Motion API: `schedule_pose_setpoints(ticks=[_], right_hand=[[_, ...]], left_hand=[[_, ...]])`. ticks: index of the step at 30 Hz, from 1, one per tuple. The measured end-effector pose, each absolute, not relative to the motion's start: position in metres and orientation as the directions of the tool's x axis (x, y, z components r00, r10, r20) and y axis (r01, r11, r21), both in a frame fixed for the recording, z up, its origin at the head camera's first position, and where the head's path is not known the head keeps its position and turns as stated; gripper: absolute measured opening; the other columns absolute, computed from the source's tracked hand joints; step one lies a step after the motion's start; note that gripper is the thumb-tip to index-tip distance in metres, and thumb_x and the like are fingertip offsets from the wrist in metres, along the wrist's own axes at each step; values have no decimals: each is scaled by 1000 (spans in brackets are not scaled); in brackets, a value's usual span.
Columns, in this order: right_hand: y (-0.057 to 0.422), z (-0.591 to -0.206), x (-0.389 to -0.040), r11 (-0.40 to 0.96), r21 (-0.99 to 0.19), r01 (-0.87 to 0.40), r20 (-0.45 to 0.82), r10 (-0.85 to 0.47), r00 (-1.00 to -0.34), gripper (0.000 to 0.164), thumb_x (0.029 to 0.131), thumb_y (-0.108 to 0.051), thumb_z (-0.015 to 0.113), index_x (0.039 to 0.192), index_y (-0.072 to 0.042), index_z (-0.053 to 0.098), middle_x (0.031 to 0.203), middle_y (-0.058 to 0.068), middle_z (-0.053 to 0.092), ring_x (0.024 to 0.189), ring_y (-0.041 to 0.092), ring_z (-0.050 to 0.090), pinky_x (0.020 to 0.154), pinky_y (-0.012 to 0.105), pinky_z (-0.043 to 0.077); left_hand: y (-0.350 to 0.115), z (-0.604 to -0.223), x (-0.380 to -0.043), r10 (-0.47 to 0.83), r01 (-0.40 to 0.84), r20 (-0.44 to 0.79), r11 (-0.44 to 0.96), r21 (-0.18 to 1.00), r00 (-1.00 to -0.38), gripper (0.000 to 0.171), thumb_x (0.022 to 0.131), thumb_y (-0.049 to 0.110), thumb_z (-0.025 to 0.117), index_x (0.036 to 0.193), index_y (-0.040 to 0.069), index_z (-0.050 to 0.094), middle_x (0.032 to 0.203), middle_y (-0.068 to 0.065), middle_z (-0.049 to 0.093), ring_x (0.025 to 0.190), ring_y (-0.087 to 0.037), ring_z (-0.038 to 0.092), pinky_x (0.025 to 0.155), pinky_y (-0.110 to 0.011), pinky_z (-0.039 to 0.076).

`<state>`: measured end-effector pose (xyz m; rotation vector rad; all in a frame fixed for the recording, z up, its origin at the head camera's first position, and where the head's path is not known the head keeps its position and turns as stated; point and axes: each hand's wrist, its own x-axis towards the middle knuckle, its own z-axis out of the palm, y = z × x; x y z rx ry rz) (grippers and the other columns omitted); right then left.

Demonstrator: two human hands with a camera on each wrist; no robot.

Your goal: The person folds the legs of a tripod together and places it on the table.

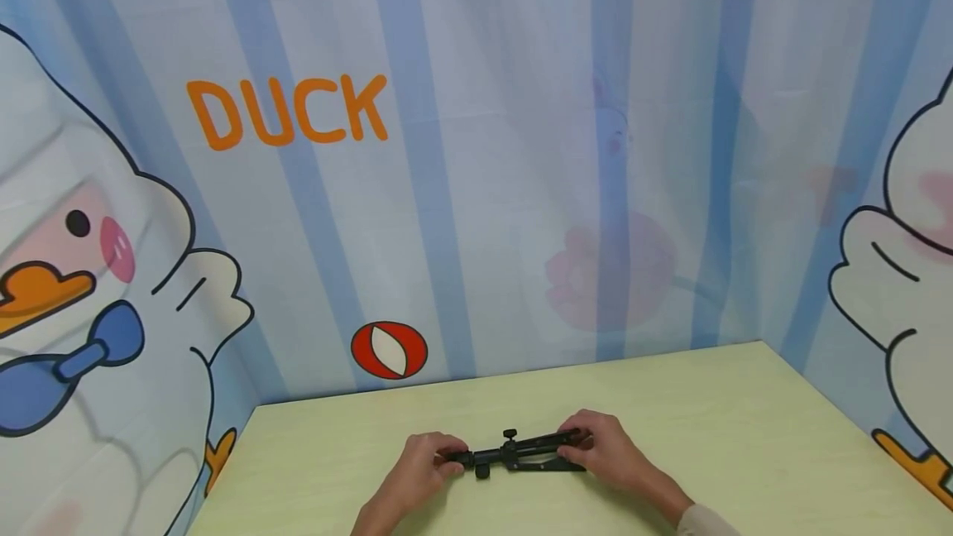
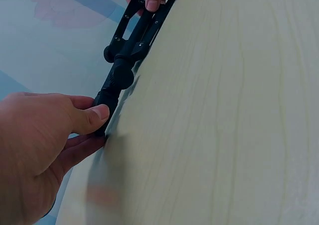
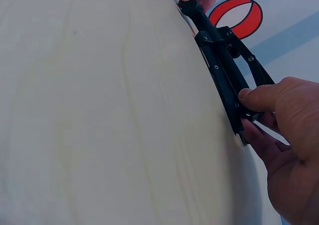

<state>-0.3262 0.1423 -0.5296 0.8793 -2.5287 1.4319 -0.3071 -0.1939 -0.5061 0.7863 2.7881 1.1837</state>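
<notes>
A small black tripod [image 1: 487, 457] lies lengthwise between both hands, its legs partly folded alongside the centre column. Small round knobs stick out from its middle, as the tripod [image 2: 132, 48] shows in the left wrist view. My left hand [image 1: 417, 470] pinches the narrow head end between thumb and fingers. At the opposite end, my right hand [image 1: 614, 453] grips the leg ends, thumb on top and fingers beneath. In the right wrist view the legs of the tripod [image 3: 224, 70] stand slightly apart. Whether it touches the table cannot be told.
The pale wood-grain table [image 1: 685, 404] extends around both hands. Behind it hangs a striped blue curtain [image 1: 514, 189] with printed cartoon ducks and a red ball print [image 1: 390, 350]; similar printed cloth closes off the left and right sides.
</notes>
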Motion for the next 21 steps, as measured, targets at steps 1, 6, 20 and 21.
schedule_pose_setpoints(ticks=[1, 6, 20, 21], right_hand=[[142, -530, -327, 396, -751, -529, 357, -430, -829, 16, 88, -5, 82, 103, -3, 75, 96, 2, 67, 85, 12, 70, 72, 22, 61], [143, -529, -327, 387, -755, -529, 360, -429, -828, 17, 88, -5, 82, 103, -2, 75, 96, 3, 67, 85, 13, 70, 72, 24, 62], [145, -531, -327, 373, -764, -527, 358, -433, -827, 17, 89, -4, 82, 104, -3, 74, 99, 5, 68, 87, 14, 71, 74, 24, 62], [145, -530, -327, 374, -764, -526, 356, -434, -827, 18, 89, -4, 82, 105, -3, 74, 100, 5, 68, 87, 15, 72, 74, 24, 62]], left_hand=[[-194, -506, -307, 451, 442, 179, 589, 676, -874, 20, 88, -4, 79, 107, 2, 78, 101, -6, 74, 92, -20, 68, 79, -32, 62], [-193, -506, -307, 445, 430, 167, 594, 680, -880, 21, 88, -5, 79, 108, 2, 78, 102, -6, 74, 93, -21, 68, 80, -33, 62], [-194, -508, -309, 438, 416, 146, 623, 662, -887, 20, 89, -3, 78, 108, 2, 77, 101, -5, 74, 91, -17, 68, 79, -32, 62], [-194, -508, -308, 439, 420, 149, 623, 660, -886, 20, 89, -3, 78, 108, 1, 77, 101, -5, 74, 91, -17, 68, 78, -32, 62]])
